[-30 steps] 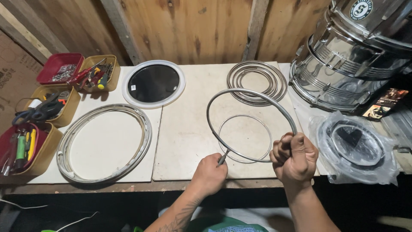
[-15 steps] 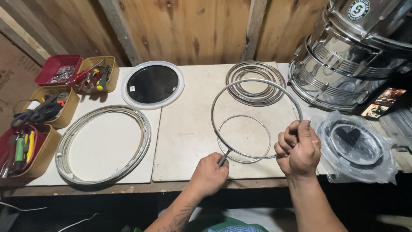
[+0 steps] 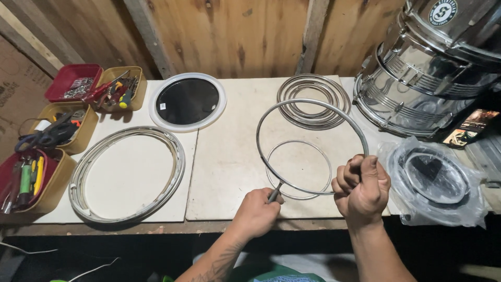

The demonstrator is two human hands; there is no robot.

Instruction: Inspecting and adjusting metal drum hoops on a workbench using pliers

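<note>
Both my hands hold one thin metal hoop (image 3: 292, 107) above the white table (image 3: 229, 172). My left hand (image 3: 257, 213) grips its near end, close to the table's front edge. My right hand (image 3: 361, 185) is closed in a fist around the hoop's right side. A smaller thin ring (image 3: 298, 168) lies flat on the table under the held hoop.
A stack of metal rings (image 3: 313, 100) lies at the back, a black round drum head (image 3: 188, 102) with white rim beside it, a large metal rim (image 3: 128, 172) at left. Trays of tools (image 3: 49, 136) line the left edge. A chrome drum shell (image 3: 422, 78) and bagged drum head (image 3: 433, 180) sit right.
My right hand has slid along the hoop and turned it, so the hoop sits a little further right and higher. My left hand stays at the near end.
</note>
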